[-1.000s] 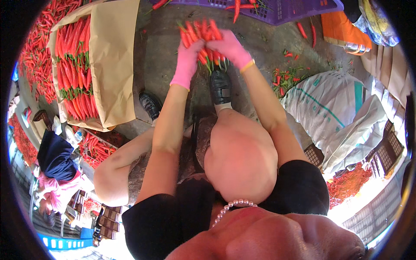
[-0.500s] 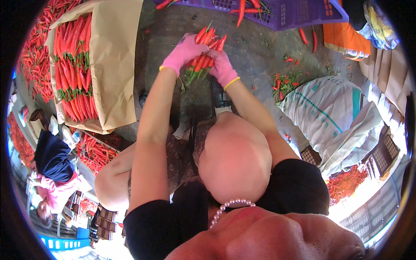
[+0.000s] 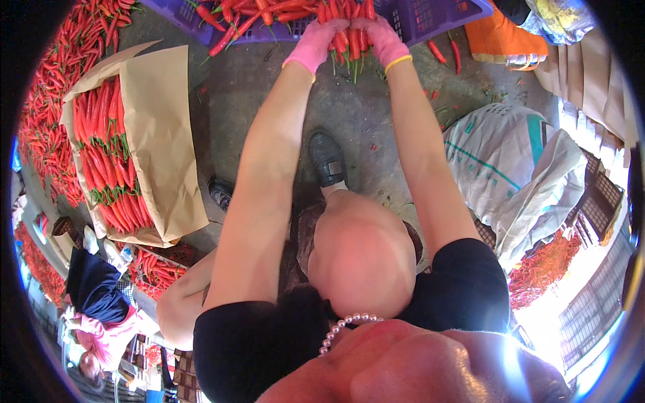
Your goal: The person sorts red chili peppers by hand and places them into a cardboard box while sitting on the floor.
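Both my hands reach far forward, to the near rim of a purple plastic crate (image 3: 443, 20). My left hand (image 3: 321, 44), in a pink glove with a yellow cuff, closes round the left side of a bunch of red chili peppers (image 3: 351, 41). From the other side my right hand (image 3: 380, 41), gloved alike, grips the same bunch. Green stems of the bunch point down toward me, and its upper end runs out of the picture. Loose red chili peppers (image 3: 282, 15) lie in the crate to the left of my hands.
A paper-lined box (image 3: 164, 127) with rows of chili peppers (image 3: 111, 154) stands at my left, by a large chili heap (image 3: 60, 94). A white woven sack (image 3: 497, 148) lies at right, near an orange cloth (image 3: 504, 33). Another person (image 3: 101, 316) is at lower left.
My hands have moved forward and slightly right with the bunch, from over the floor to the crate. More of the crate's contents and of my shoe now show.
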The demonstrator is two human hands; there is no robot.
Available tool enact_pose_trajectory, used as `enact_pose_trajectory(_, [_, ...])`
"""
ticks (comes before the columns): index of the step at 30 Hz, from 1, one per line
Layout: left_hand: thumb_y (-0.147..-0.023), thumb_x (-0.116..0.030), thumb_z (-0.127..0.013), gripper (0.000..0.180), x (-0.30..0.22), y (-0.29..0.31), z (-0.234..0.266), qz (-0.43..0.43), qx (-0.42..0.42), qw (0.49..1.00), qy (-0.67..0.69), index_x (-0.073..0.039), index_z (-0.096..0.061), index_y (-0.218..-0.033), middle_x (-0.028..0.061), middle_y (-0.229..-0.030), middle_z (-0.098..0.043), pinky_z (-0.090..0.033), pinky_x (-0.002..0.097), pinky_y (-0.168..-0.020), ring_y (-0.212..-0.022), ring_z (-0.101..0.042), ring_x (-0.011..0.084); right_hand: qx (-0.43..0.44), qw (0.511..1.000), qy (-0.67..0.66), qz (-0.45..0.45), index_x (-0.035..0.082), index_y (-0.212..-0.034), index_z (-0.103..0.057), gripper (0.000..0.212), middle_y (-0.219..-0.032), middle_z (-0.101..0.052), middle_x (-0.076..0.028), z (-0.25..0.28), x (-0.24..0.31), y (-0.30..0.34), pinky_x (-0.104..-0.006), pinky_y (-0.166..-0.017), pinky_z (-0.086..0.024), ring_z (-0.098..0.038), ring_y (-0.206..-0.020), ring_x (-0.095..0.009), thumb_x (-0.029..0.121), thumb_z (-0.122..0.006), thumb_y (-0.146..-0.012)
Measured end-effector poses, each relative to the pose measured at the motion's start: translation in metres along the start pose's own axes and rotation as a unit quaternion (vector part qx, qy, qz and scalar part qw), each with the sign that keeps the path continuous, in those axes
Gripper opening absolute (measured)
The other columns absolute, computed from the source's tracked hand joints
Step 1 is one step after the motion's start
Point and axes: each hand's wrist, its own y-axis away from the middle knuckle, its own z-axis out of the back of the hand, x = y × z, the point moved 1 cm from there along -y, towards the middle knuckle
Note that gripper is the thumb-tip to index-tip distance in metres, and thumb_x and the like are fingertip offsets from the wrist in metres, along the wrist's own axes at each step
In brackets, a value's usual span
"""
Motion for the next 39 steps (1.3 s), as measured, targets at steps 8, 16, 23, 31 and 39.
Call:
enact_pose_trajectory(8, [-0.087, -0.002, -0.059, 0.051, 0.084, 0.103, 0.042, 0.031, -0.043, 0.991, 0.119, 0.001, -0.047, -0.136, 0.0111, -0.126, -0.06, -0.047, 0.0383, -0.1, -0.115, -0.06, 0.0239, 0.058, 0.99, -0.12, -0.054, -0.001, -0.121, -0.061, 0.043, -0.106, -0.068, -0.005, -0.061, -0.077, 0.103, -0.0296, -0.084, -0.051, -0.063, -0.091, -0.016, 0.004, -0.067, -0.079])
enact_pose_trajectory(16, [-0.085, -0.01, -0.064, 0.065, 0.12, 0.219, 0.032, 0.078, -0.064, 0.96, 0.263, -0.002, -0.038, -0.144, 0.0123, -0.134, -0.054, -0.046, 0.0412, -0.103, -0.12, -0.056, 0.0269, 0.087, 0.994, 0.061, -0.019, 0.001, -0.124, -0.059, 0.055, -0.105, -0.068, -0.014, -0.087, -0.094, 0.211, -0.0344, -0.09, -0.049, -0.063, -0.097, -0.018, 0.024, -0.074, -0.075])
enact_pose_trajectory(23, [-0.082, -0.005, -0.064, 0.053, 0.075, 0.178, 0.016, 0.019, -0.084, 0.992, 0.088, 0.002, -0.05, -0.133, 0.0085, -0.116, -0.064, -0.05, 0.0311, -0.091, -0.101, -0.063, 0.0168, 0.058, 0.997, -0.008, -0.053, 0.002, -0.115, -0.064, 0.038, -0.087, -0.066, 0.001, -0.067, -0.066, 0.182, -0.0266, -0.068, -0.051, -0.058, -0.075, -0.007, 0.009, -0.071, -0.078])
enact_pose_trajectory(31, [-0.088, -0.003, -0.06, 0.041, 0.097, 0.089, 0.027, 0.015, -0.098, 0.994, 0.053, 0.001, -0.052, -0.128, 0.013, -0.116, -0.064, -0.054, 0.0359, -0.088, -0.1, -0.065, 0.0223, 0.083, 0.992, -0.077, -0.064, -0.001, -0.115, -0.063, 0.038, -0.103, -0.068, -0.004, -0.042, -0.09, 0.089, -0.029, -0.083, -0.051, -0.062, -0.092, -0.014, 0.01, -0.068, -0.079])
enact_pose_trajectory(39, [-0.094, -0.013, -0.054, 0.034, 0.128, 0.07, -0.007, 0.024, -0.065, 0.942, 0.329, -0.003, -0.054, -0.126, 0.0106, -0.118, -0.065, -0.054, 0.0428, -0.091, -0.108, -0.064, 0.025, 0.09, 0.958, 0.272, 0.005, 0.002, -0.115, -0.065, 0.043, -0.104, -0.07, -0.011, -0.011, -0.034, 0.063, -0.0323, -0.084, -0.051, -0.065, -0.093, -0.019, 0.024, -0.071, -0.079])
